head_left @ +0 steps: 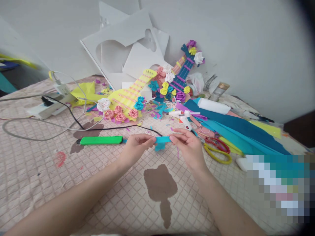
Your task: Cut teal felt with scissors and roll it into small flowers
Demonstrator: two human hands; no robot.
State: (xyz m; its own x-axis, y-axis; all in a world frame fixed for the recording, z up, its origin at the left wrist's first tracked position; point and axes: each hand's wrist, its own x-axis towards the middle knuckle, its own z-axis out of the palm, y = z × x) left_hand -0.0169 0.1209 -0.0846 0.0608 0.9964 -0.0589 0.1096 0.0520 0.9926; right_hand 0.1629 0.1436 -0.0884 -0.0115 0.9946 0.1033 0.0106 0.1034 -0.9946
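Observation:
Both my hands hold a small strip of turquoise foam (162,141) just above the quilted bed cover. My left hand (136,146) pinches its left end with thumb and fingers pressed together. My right hand (187,146) pinches the right end the same way. A loose bit of the strip hangs down between them. A green utility knife (101,140) lies just left of my left hand. A white glue gun (183,116) rests beyond my right hand.
Yellow-and-red scissors (218,150) lie right of my right hand beside rolled foam sheets (236,129). Two foam guitars with paper flowers, yellow (128,100) and blue (180,77), lean near white cut boards (128,52). A power strip (48,108) with cables sits at left.

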